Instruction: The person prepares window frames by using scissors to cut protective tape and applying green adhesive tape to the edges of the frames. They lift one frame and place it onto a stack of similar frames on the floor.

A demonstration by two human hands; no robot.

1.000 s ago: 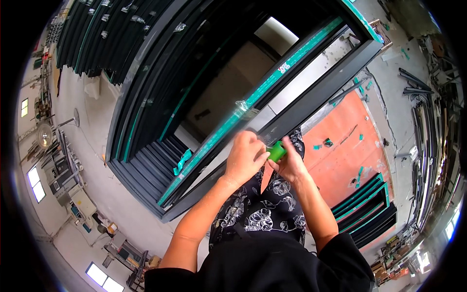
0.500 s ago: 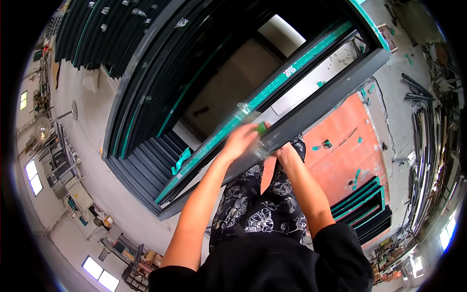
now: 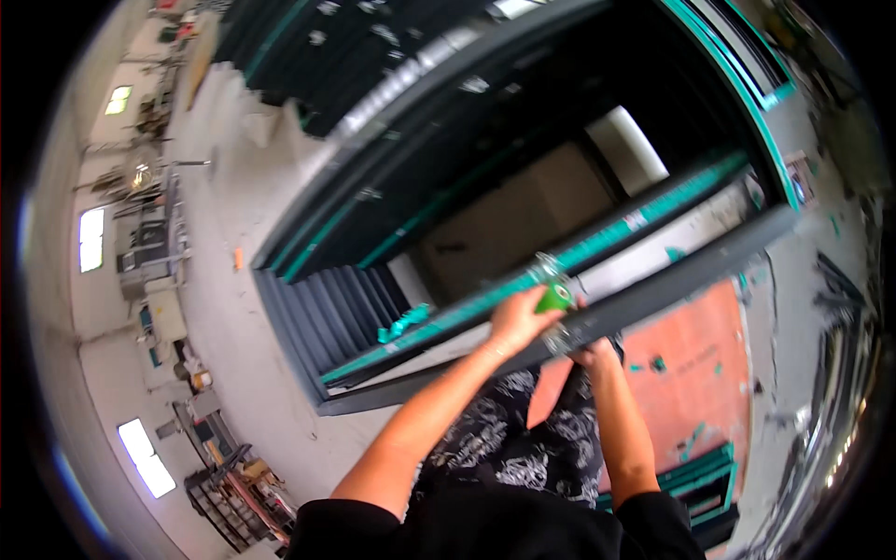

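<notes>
A green tape roll [image 3: 557, 298] is in my left hand [image 3: 523, 320], whose fingers are closed round it on the far side of a dark grey frame bar [image 3: 658, 311]. Clear tape [image 3: 560, 338] is wound round this bar between my hands. My right hand [image 3: 595, 352] is against the bar's near lower edge; most of its fingers are hidden behind the bar. Just beyond runs another frame bar faced with a green strip [image 3: 439, 323], which has clear tape [image 3: 547, 269] round it near the roll.
Several dark frames [image 3: 313, 289] stand stacked beyond my hands, with a crumpled green strip [image 3: 404, 323] on them. More wrapped dark profiles [image 3: 327, 56] lie farther back. An orange-red board [image 3: 686, 359] with green scraps lies on the floor to the right, near smaller green-edged frames [image 3: 705, 481].
The view has shifted, so the frames and my hands sit lower and farther right. The green roll's round end now shows more plainly in my left hand. My right hand stays by the bar.
</notes>
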